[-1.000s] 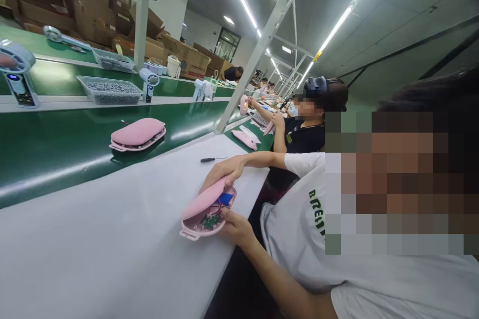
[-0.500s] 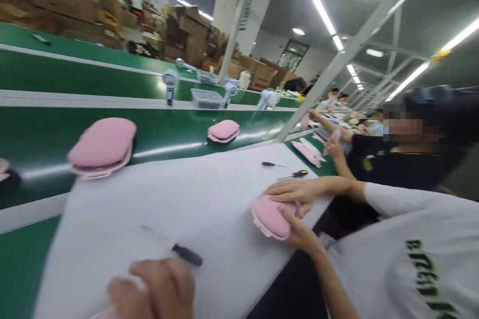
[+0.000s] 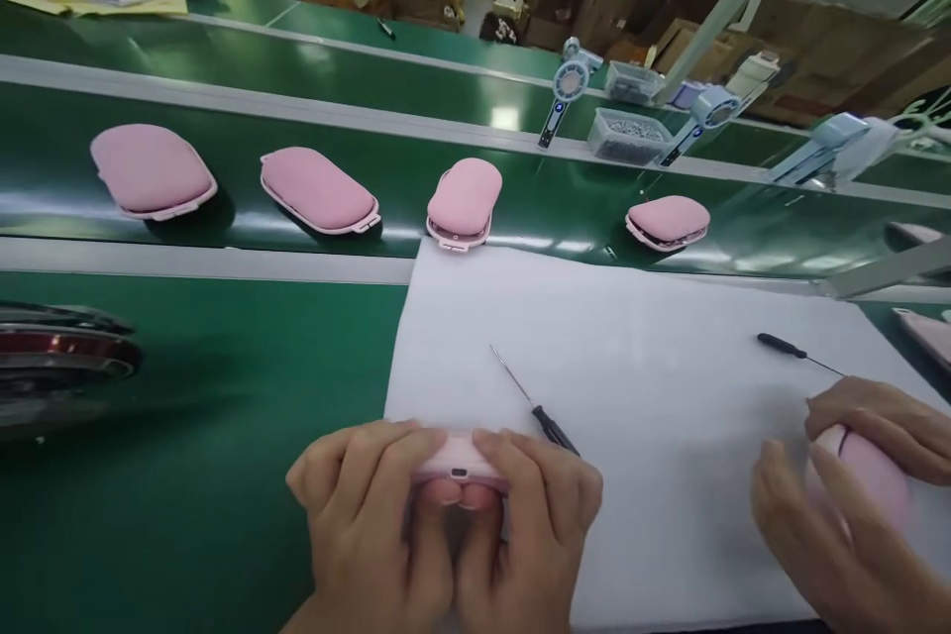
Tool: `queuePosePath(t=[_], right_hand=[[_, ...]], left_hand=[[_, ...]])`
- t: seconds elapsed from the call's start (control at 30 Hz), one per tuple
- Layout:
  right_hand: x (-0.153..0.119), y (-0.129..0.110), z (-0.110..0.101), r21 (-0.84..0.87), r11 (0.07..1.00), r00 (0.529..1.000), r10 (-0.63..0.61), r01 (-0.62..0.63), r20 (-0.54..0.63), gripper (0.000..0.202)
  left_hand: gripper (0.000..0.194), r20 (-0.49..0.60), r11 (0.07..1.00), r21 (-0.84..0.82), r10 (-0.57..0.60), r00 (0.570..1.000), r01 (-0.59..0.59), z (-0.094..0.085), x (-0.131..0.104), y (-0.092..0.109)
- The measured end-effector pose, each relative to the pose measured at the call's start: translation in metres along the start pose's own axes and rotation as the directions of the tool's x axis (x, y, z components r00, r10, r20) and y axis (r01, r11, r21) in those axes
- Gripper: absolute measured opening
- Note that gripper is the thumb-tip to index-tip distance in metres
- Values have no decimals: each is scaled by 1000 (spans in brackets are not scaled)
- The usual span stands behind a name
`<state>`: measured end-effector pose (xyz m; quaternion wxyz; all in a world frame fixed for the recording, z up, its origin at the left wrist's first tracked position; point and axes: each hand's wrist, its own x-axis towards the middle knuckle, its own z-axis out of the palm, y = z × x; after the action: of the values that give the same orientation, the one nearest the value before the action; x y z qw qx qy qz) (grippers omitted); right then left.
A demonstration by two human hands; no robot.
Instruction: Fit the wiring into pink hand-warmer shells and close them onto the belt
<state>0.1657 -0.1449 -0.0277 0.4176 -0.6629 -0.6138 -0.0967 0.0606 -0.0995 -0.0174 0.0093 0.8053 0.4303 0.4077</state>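
At the bottom centre of the frame my left hand (image 3: 368,515) and right hand (image 3: 531,515) are closed side by side around a small pink case (image 3: 459,461), both thumbs pressed against its near edge while the fingers curl over its top; only a strip of the case shows between them, with a little slot on its facing edge. It sits at the near edge of the white mat (image 3: 631,337) on the desk (image 3: 185,386). A thin screwdriver (image 3: 536,404) lies on the mat just above my right hand, its black handle nearly touching my fingers. At lower right a co-worker's hands (image 3: 839,495) hold another pink case (image 3: 869,475), with a second screwdriver (image 3: 794,352) above them. Across the upper frame four pink cases (image 3: 465,198) rest in a row on the green conveyor belt (image 3: 565,208).
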Motion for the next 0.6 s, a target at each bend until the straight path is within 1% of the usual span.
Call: queuePosePath(t=[0.03,0.17,0.27,0.33,0.4,0.47,0.53,0.6], right_hand=[[1,1,1,3,1000,1000,-8,8,4,22],[4,4,-3,75,997,999,32,-31,-7,21],[3,3,-11,108,994,999,-17,13,40,23],[-1,2,-15,124,992,996,-34,23,83,26],[-8,0,-15,134,991,994,-37,24,99,30],[-17,1,-9,159,987,992,-4,-15,122,31],[-21,11,-1,178,981,985,48,-77,165,27],[-15,37,2,153,978,976,111,-141,189,24]], left_hand=[[16,-7,1000,-2,5,1000,-5,0,0,0],[16,-22,997,35,64,998,-63,-1,-3,-4],[20,0,991,39,126,992,-126,-7,-7,-6],[23,32,989,32,144,989,-145,-11,-11,-7],[24,75,989,37,138,988,-141,-13,-16,-10],[24,65,988,54,139,988,-143,-12,-19,-15],[23,22,985,67,155,988,-156,-7,-22,-21],[22,-28,993,4,121,992,-121,4,-22,-26]])
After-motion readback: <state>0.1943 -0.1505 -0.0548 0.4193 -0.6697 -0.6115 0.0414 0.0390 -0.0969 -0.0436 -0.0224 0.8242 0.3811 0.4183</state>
